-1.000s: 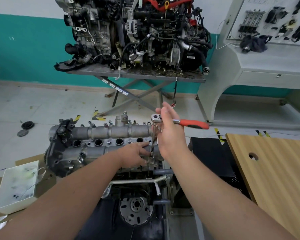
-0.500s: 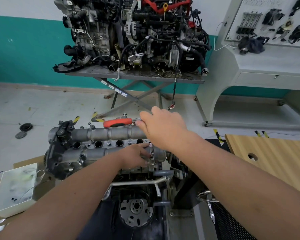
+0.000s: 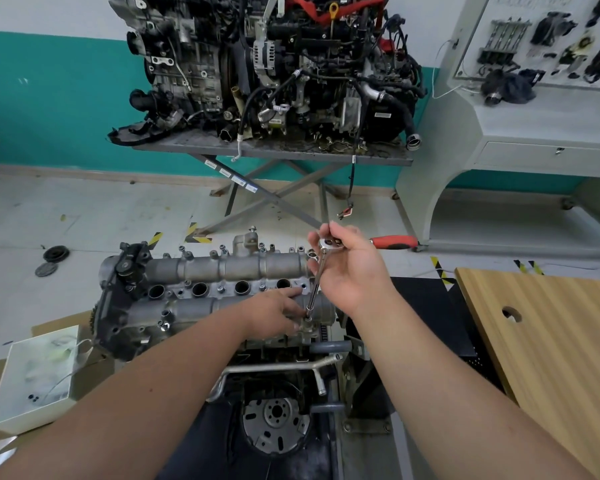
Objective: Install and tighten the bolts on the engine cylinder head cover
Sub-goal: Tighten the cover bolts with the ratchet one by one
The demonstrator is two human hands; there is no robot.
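Observation:
The grey cylinder head cover [image 3: 222,271] lies across the engine in front of me, with several bolts standing along its far edge. My right hand [image 3: 352,271] grips the head of a ratchet wrench whose red handle [image 3: 394,242] points right. Its chrome extension bar [image 3: 315,287] runs down to a bolt [image 3: 307,320] at the cover's near right corner. My left hand [image 3: 274,313] rests on the cover beside that bolt, fingers touching the base of the extension.
A white box [image 3: 39,375] with small parts sits on cardboard at the left. A wooden table [image 3: 548,341] stands at the right. Behind, a second engine [image 3: 274,64] sits on a scissor stand. A grey display cabinet [image 3: 534,116] fills the back right.
The ratchet handle swung from pointing right to left and back to the right. My left hand stayed at the bolt throughout.

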